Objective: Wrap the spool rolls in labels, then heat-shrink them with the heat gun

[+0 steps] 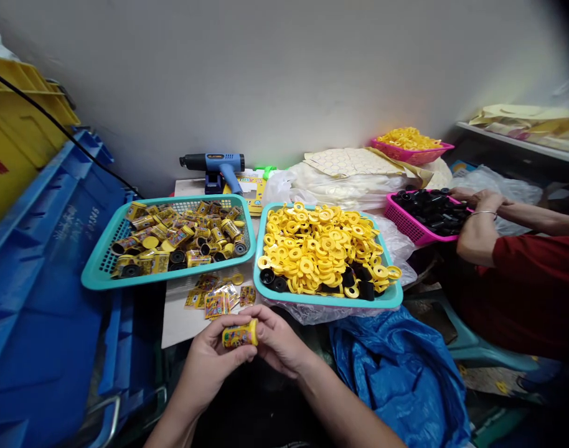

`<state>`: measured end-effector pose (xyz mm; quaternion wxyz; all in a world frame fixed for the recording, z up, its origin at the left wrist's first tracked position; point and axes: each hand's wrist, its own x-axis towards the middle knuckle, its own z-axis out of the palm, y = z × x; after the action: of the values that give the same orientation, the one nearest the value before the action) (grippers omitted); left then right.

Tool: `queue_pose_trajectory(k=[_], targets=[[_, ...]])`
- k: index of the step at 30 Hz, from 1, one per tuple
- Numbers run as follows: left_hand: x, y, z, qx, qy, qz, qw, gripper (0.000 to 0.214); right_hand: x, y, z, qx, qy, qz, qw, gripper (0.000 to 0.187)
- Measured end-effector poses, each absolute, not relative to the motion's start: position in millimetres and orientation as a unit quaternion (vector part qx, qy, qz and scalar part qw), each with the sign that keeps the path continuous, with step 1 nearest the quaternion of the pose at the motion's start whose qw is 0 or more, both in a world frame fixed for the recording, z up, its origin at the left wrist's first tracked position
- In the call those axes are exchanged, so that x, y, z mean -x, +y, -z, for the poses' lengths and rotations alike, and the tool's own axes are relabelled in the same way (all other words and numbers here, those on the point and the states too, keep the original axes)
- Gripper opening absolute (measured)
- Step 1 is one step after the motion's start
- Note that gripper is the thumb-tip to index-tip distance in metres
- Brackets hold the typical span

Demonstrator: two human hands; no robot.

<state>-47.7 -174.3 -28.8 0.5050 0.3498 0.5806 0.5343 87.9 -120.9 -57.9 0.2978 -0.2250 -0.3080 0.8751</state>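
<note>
Between both hands, low in the middle of the view, lies a small cylinder (239,335) with a colourful printed label and a yellow cap on its right end. My left hand (214,348) grips its body, thumb below and fingers above. My right hand (277,339) has its thumb and fingers closed about the capped end. Just beyond them, flat printed sleeves (218,303) lie in a loose pile on a white board (177,326). A teal basket (95,267) at left holds many labelled cylinders (182,236). Another teal basket (331,302) holds yellow rings (322,246) and some black cylinders (366,290).
A blue heat gun (221,163) stands behind the baskets by the wall. Blue crates (46,249) rise at left. A co-worker's hands (480,200) reach over a pink basket (406,230) of black parts. Blue sheeting (401,367) hangs at lower right.
</note>
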Motion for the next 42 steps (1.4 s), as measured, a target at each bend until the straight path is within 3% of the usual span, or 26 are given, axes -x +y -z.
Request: queue_pose_trajectory(k=[4, 8, 10, 13, 14, 16, 17, 21, 28, 37, 42], targets=[[43.9, -177.5, 32.4, -0.334, 0.583, -0.509, 0.538, 0.04, -84.7, -122.2, 62.4, 0.228, -0.326, -0.866, 0.302, 0.047], [50.2, -178.6, 33.9, -0.35, 0.542, -0.519, 0.561, 0.044, -104.0, -115.3, 45.4, 0.239, -0.458, -0.793, 0.323, 0.051], [63.0, -169.7, 29.4, -0.369, 0.548, -0.531, 0.532, 0.046, -121.2, -101.7, 23.9, 0.298, -0.574, -0.675, 0.355, 0.043], [89.6, -135.5, 15.2, -0.402, 0.602, -0.558, 0.405, 0.049, -141.5, -59.8, -16.8, 0.394, -0.753, -0.385, 0.359, 0.018], [97.9, -119.6, 9.7, -0.423, 0.619, -0.563, 0.348, 0.051, -143.3, -40.9, -28.8, 0.407, -0.804, -0.29, 0.323, 0.019], [109.8, -87.5, 0.1, -0.453, 0.65, -0.558, 0.247, 0.053, -137.9, -0.3, -45.6, 0.439, -0.876, -0.102, 0.173, 0.03], [112.8, -74.3, -3.1, -0.457, 0.661, -0.555, 0.218, 0.057, -131.6, 19.1, -49.7, 0.441, -0.884, -0.076, 0.137, 0.031], [108.5, -61.6, 1.3, -0.554, 0.672, -0.483, 0.088, 0.063, -106.2, 72.5, -46.5, 0.413, -0.909, -0.047, 0.023, 0.027], [80.9, -107.0, 45.1, -0.65, 0.62, -0.418, 0.134, 0.033, -115.8, 89.9, -40.8, 0.452, -0.887, -0.03, -0.092, 0.026], [31.4, -98.3, 50.6, -0.765, 0.547, -0.319, 0.117, 0.041, -105.9, 87.0, -37.7, 0.501, -0.856, -0.064, -0.114, 0.03], [35.0, -98.8, 54.4, -0.766, 0.541, -0.332, 0.106, 0.038, -140.8, 98.8, -52.2, 0.528, -0.839, -0.127, -0.031, 0.023]])
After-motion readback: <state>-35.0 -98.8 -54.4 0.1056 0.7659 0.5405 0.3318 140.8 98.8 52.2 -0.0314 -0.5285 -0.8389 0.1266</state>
